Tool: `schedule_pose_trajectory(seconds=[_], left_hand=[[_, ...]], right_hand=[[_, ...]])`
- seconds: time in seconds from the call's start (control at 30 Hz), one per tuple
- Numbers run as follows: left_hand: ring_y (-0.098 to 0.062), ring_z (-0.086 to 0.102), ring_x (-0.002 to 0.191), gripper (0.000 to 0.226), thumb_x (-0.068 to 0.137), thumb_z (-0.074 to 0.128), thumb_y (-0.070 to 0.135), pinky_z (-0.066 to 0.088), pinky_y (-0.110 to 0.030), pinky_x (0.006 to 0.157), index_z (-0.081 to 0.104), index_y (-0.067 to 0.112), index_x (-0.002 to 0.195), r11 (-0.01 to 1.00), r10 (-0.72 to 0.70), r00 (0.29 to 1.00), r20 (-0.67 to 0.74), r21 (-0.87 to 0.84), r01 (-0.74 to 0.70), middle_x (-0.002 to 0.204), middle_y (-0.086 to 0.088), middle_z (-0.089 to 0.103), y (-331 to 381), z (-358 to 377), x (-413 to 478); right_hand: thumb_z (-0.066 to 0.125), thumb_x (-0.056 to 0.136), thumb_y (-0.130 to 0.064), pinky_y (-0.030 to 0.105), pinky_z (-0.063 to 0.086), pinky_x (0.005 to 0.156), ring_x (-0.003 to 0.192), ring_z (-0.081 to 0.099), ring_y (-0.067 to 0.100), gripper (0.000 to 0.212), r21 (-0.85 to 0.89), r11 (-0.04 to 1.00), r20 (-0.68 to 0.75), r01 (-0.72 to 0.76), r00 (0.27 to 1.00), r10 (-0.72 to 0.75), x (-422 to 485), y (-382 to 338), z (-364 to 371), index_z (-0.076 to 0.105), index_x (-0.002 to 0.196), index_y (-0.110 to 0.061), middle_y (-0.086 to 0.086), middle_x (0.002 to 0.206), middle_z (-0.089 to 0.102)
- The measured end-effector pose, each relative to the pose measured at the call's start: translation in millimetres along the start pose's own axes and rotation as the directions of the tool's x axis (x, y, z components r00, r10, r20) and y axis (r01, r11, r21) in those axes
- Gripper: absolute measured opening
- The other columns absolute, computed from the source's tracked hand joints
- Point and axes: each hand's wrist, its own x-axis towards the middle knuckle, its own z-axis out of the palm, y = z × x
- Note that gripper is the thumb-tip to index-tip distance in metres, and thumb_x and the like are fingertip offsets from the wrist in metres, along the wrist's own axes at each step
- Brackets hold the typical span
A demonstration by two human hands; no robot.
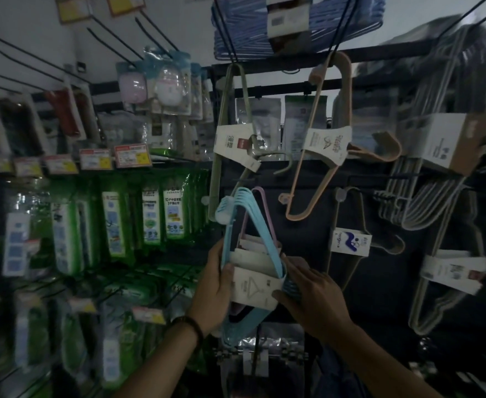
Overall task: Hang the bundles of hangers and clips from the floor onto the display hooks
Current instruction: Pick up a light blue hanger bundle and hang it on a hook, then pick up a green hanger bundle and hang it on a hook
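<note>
Closest to the viewer, the left hand [217,278] and right hand [307,294] both clasp a bundle of pale blue plastic hangers [247,248] banded in white card, lifted upright against the dark display panel [307,225]. Hanging looks underway; its top corner must next slip over a black display hook [402,176] beyond, beside the peach hanger bundle [322,150].

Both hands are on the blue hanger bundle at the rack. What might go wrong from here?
1. The left hand and right hand grip the blue hanger bundle low, so its top may swing past the hook.
2. It sits close to the green hangers and could snag them.
3. The paper band might slip under the fingers.
</note>
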Motion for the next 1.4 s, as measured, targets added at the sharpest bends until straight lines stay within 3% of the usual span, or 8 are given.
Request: schedule_pose_trajectory(seconds=[0.13,0.37,0.7,0.87,1.03,1.13,1.23,1.4], left_hand=[[0.012,0.061,0.115,0.043,0.112,0.038,0.038,0.049,-0.007,0.087,0.027,0.062,0.146,0.997,-0.038,0.999,0.017,0.064,0.037,0.137,0.027,0.057,-11.3,7.6,29.3],[-0.021,0.064,0.113,0.044,0.113,0.04,0.03,0.052,-0.035,0.096,0.039,0.033,0.157,0.973,-0.084,0.996,-0.04,0.214,0.091,0.127,-0.001,0.065,-45.8,25.0,82.4],[-0.028,0.07,0.1,0.056,0.109,0.045,0.046,0.057,-0.036,0.079,0.026,0.045,0.162,0.925,-0.211,0.974,-0.08,0.306,0.225,0.121,-0.003,0.072,-64.0,52.0,103.4],[-0.027,0.07,0.104,0.046,0.109,0.049,0.041,0.058,-0.038,0.081,0.042,0.034,0.153,0.921,-0.198,0.97,-0.144,0.311,0.235,0.123,0.0,0.071,-57.5,54.7,92.4],[-0.029,0.063,0.117,0.055,0.104,0.06,0.035,0.059,-0.048,0.092,0.036,0.029,0.154,0.816,-0.157,0.962,-0.224,0.52,0.254,0.145,-0.003,0.053,-44.8,43.6,45.8],[-0.019,0.063,0.095,0.037,0.106,0.055,0.038,0.056,-0.034,0.074,0.047,0.036,0.142,0.728,-0.132,0.971,-0.199,0.645,0.231,0.139,0.004,0.053,-35.6,33.5,-15.7],[-0.009,0.061,0.084,0.019,0.106,0.054,0.042,0.058,-0.031,0.074,0.056,0.04,0.125,0.677,-0.231,0.954,-0.193,0.672,0.3,0.125,0.013,0.058,-32.4,20.1,-94.7],[-0.014,0.063,0.089,0.016,0.104,0.055,0.046,0.057,-0.034,0.079,0.062,0.042,0.117,0.597,-0.519,0.831,-0.201,0.61,0.521,0.111,0.013,0.066,-46.7,-5.1,-243.3]], right_hand=[[0.044,0.094,-0.073,0.034,0.059,0.087,0.11,0.068,0.011,0.081,-0.032,0.999,0.053,-0.042,0.998,0.043,13.3,11.0,6.1,0.031,0.163,-0.031,-0.011,0.143,0.062],[0.043,0.103,-0.06,0.043,0.05,0.098,0.127,0.055,0.028,0.072,-0.074,0.978,0.218,-0.197,0.954,0.208,57.9,12.8,21.1,0.027,0.163,-0.022,0.002,0.138,0.065],[0.062,0.099,-0.051,0.041,0.055,0.092,0.116,0.064,0.031,0.043,0.071,0.938,0.202,-0.339,0.926,0.32,61.5,32.1,53.1,0.059,0.13,-0.021,0.006,0.126,0.069],[0.077,0.088,-0.019,0.055,0.047,0.108,0.137,0.043,0.039,0.07,0.208,0.88,-0.041,-0.428,0.895,0.445,-7.5,37.4,56.6,0.046,0.15,-0.019,0.014,0.15,0.044],[0.078,0.091,-0.024,0.054,0.043,0.116,0.151,0.029,0.036,0.074,0.301,0.796,0.062,-0.525,0.844,0.533,-31.7,26.4,62.8,0.038,0.154,-0.022,0.004,0.166,0.018],[0.085,0.082,-0.024,0.06,0.047,0.105,0.139,0.037,0.043,0.066,0.281,0.847,0.004,-0.451,0.883,0.469,-49.4,2.5,62.1,0.054,0.141,-0.016,0.015,0.154,0.035],[0.073,0.084,-0.027,0.05,0.048,0.089,0.11,0.053,0.039,0.03,0.366,0.901,-0.083,-0.231,0.957,0.279,-82.4,-39.8,59.9,0.068,0.111,-0.015,0.014,0.122,0.057],[0.059,0.098,-0.026,0.04,0.05,0.074,0.087,0.058,0.025,0.008,0.6,0.8,0.155,-0.022,0.984,-0.09,-147.1,-137.0,65.4,0.062,0.093,-0.021,-0.001,0.093,0.058]])
